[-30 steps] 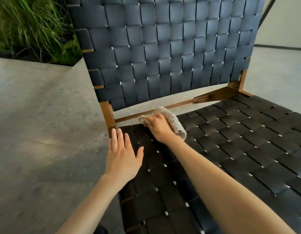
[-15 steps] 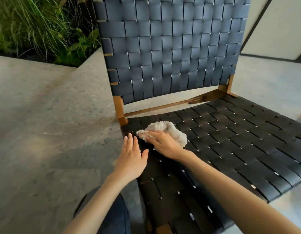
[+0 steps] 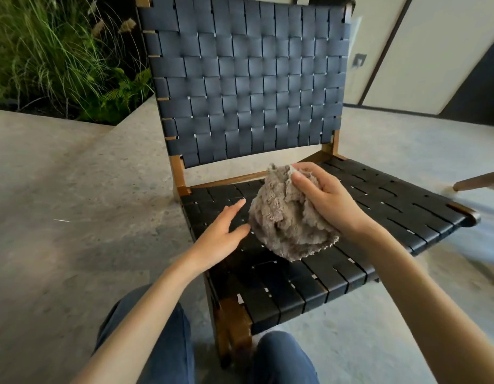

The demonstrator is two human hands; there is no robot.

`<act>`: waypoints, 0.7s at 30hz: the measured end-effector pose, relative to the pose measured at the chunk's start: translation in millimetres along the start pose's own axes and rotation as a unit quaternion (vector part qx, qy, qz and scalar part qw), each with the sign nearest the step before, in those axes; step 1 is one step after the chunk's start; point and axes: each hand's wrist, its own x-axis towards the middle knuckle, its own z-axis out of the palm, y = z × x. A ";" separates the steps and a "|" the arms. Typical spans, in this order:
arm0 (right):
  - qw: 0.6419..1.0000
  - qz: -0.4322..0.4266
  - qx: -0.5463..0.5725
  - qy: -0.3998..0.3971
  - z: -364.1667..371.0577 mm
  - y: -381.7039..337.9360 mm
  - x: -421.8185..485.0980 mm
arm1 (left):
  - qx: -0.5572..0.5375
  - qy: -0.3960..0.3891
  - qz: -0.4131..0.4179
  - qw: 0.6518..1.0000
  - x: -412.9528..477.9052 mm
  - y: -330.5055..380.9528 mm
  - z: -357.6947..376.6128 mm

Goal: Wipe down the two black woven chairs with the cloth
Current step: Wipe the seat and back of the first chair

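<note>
Speckled grey concrete floor (image 3: 60, 245), and the black woven chair (image 3: 254, 92) stands right on it. Another wooden frame (image 3: 478, 180) pokes in at the right edge.

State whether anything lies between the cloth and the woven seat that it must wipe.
Nothing visible does. The right hand grips the bunched cloth over the bare black seat. The left hand, open, lies beside the cloth on its left, not under it.

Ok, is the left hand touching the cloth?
Cannot tell. Head view: the thumb of the left hand sits at the cloth edge; no plain gap or contact.
</note>
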 end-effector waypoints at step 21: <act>0.897 0.046 -0.439 -0.003 62.0 132.1 -0.4 | 0.375 0.038 -0.037 0.925 10.7 -43.9 33.4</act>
